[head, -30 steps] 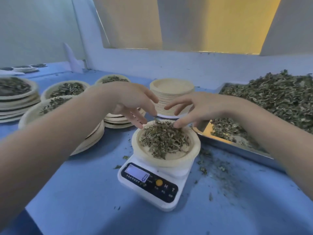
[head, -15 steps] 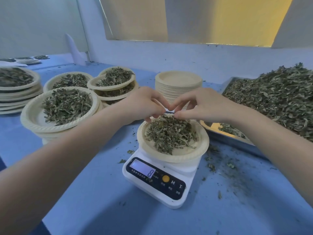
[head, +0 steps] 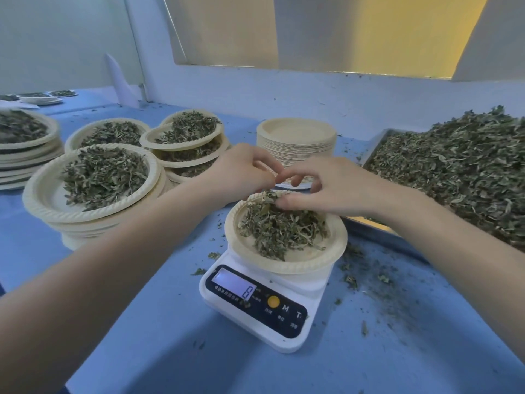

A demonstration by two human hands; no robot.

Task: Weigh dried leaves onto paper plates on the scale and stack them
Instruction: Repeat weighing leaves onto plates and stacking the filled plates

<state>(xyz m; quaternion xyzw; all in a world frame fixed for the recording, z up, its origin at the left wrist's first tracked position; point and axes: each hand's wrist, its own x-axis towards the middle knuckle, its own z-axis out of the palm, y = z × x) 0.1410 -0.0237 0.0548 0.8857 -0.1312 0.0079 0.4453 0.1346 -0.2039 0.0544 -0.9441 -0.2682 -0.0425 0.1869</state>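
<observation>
A white digital scale (head: 257, 307) stands on the blue table, its display showing 8. On it sits a paper plate (head: 287, 267) with a heap of dried leaves (head: 281, 230). Both my hands hover over the plate's far rim, fingertips nearly meeting. My right hand (head: 326, 187) has its thumb on the far edge of the heap and its fingers curled above, pinching a few leaves. My left hand (head: 244, 172) is curled, and whether its fingertips hold anything is hidden. A stack of empty plates (head: 295, 137) stands just behind the hands.
A metal tray (head: 369, 155) piled with loose dried leaves (head: 460, 172) fills the right side. Stacks of filled plates (head: 93, 180) (head: 184, 137) (head: 25, 132) stand at the left. Leaf crumbs (head: 366, 277) are scattered right of the scale. A wall runs along the back.
Both hands drew together over the plate's far rim and curled their fingers at the edge of the heap. The view shifted a little; the plate stays on the scale.
</observation>
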